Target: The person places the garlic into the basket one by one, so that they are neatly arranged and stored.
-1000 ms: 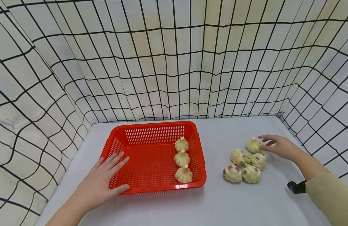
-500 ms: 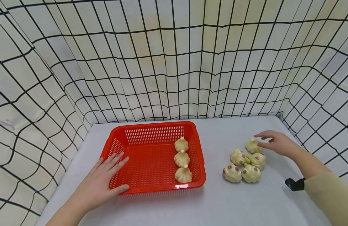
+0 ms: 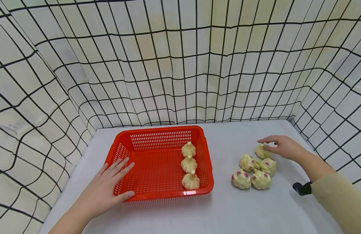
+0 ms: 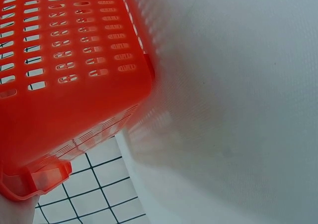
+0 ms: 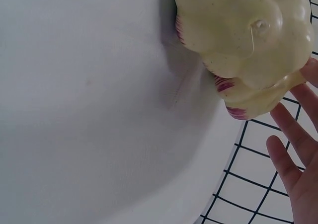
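Observation:
My left hand (image 3: 102, 190) lies with its fingers spread across the left side of a red plastic basket (image 3: 168, 196), thumb on the front rim. In the left wrist view only a bit of that hand shows below the basket's corner (image 4: 74, 100). My right hand (image 3: 286, 149) hovers at the rearmost garlic bulb (image 3: 260, 152), thumb and fingers extended over its top and partly hiding it. Several purple-streaked garlic bulbs (image 3: 260, 180) lie just in front of it. The right wrist view has the loosely spread fingers (image 5: 293, 129) beside a large-looking garlic bulb (image 5: 243, 40).
Three pale garlic bulbs (image 3: 190, 180) stand in a column along the basket's right side, stems up. A white cloth covers the table (image 3: 215, 214). Black netting (image 3: 195, 78) over white sheeting walls the back and both sides.
My right hand has moved left from beside the rearmost garlic bulb to over its top. The left hand and basket stay put.

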Tool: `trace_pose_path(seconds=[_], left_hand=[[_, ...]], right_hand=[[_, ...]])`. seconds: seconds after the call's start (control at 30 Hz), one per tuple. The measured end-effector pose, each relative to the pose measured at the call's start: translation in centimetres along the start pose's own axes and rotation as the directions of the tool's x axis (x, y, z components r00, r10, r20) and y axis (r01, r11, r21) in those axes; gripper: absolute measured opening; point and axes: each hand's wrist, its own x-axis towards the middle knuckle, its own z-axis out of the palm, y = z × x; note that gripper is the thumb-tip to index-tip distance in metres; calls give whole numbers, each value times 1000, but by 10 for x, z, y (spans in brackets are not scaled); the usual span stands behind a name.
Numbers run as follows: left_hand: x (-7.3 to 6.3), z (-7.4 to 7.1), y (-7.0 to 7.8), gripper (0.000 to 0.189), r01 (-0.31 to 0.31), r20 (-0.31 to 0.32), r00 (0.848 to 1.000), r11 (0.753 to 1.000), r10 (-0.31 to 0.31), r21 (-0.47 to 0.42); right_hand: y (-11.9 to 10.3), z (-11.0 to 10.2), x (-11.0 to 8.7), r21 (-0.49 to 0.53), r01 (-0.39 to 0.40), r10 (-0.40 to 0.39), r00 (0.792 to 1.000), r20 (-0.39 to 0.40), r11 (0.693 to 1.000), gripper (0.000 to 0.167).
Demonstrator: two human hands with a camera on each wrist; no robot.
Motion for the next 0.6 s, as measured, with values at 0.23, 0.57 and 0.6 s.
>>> trace_pose_path(seconds=[0.23,0.57,0.6], left_hand=[[0,1,0,88,-19,-36,999,1000,19,1],[-1,0,0,88,-13,-26,1000,1000,13,-1],[-1,1,0,88,-17,-26,1000,1000,17,1]], right_hand=[[-6,-1,2,-28,-3,4,1000,8,1000,33],[-9,-9,8,-96,2,-4,1000,-13,995,34],[-10,-10,9,-95,-1,0,1000,-15,995,34]])
